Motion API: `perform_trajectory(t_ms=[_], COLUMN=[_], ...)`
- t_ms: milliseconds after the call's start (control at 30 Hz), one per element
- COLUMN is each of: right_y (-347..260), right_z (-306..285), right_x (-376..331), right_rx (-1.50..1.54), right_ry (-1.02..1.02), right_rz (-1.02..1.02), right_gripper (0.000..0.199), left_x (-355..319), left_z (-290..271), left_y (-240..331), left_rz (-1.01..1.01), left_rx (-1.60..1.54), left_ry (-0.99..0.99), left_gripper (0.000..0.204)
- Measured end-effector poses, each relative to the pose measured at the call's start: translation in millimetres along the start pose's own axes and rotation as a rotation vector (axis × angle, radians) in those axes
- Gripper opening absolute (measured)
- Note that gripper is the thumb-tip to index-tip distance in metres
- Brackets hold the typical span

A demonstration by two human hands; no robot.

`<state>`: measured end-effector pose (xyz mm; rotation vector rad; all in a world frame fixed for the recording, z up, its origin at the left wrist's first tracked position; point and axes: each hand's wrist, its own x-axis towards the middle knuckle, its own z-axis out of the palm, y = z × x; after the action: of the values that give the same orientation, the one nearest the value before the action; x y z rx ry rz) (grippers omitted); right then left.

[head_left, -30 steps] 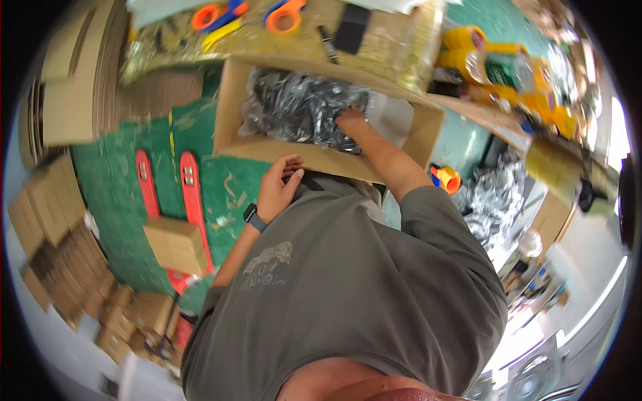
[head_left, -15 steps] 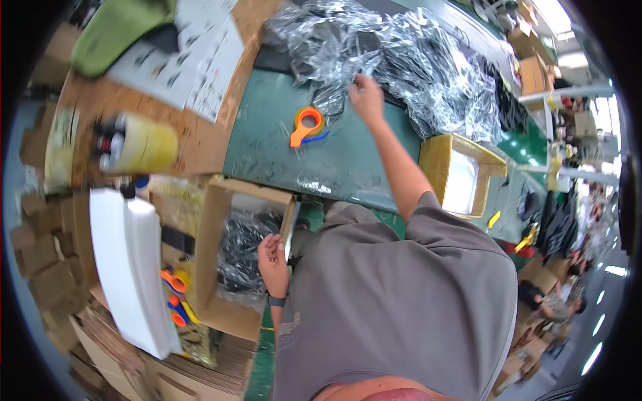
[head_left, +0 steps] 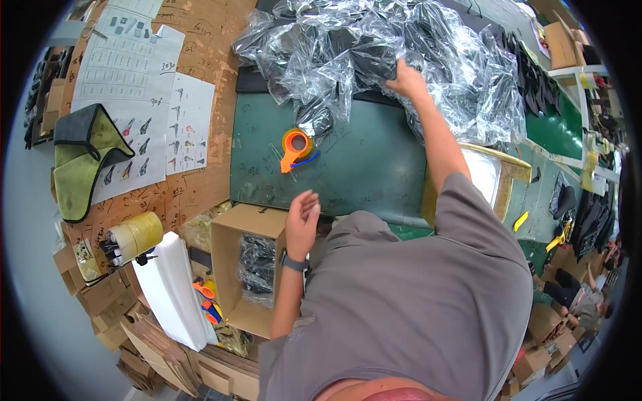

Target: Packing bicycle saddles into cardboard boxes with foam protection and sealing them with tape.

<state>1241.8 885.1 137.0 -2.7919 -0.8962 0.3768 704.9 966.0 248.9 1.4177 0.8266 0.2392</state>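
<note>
Bags [head_left: 374,60] of clear crinkly plastic look light, floppy and slippery, so the right hand [head_left: 404,79] clutches a bunch mid-pile while the left hand [head_left: 302,217] hovers open over the box [head_left: 231,267].

One head-worn fisheye view, looking steeply down over the person's own chest and arms.

The camera sits above the grey-shirted torso, which fills the lower right, and faces the green bench [head_left: 374,167] ahead. It stands near enough that both forearms run up from the lower edge: the left hand [head_left: 302,220] at the bench's near edge, the right hand [head_left: 405,79] at the far edge. Straight edges bend toward the dark round rim. No second view shares the scene.
</note>
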Motion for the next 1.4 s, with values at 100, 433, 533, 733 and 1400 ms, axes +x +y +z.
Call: perform_trajectory(t_ms=[100, 433, 533, 733, 1400], right_y=[-48.6, -70.1, 35.1, 139.9, -442.5], right_z=[11.1, -84.6, -74.6, -22.7, -20.4], right_x=[-80.4, -171.5, -28.0, 98.4, -466.9], right_rx=[0.329, 0.619, 0.354, -0.190, 0.328], right_ry=[0.041, -0.140, 0.537, -0.016, -0.493], right_rz=[0.118, -0.156, -0.153, 0.130, -0.763], right_gripper=[0.076, 0.030, 0.045, 0.094, 0.062], left_x=[56.5, 89.9, 52.3, -18.7, -130.0], left_z=[47.7, 80.9, 58.4, 12.2, -143.4], left_y=[5.2, -81.3, -51.1, 2.3, -83.0], left_rz=[-0.123, -0.530, -0.559, -0.333, 0.026], left_rx=[-0.188, -0.596, -0.653, -0.982, -1.038], left_ry=[-0.049, 0.147, -0.004, -0.146, 0.263], left_gripper=[0.048, 0.013, 0.028, 0.057, 0.046])
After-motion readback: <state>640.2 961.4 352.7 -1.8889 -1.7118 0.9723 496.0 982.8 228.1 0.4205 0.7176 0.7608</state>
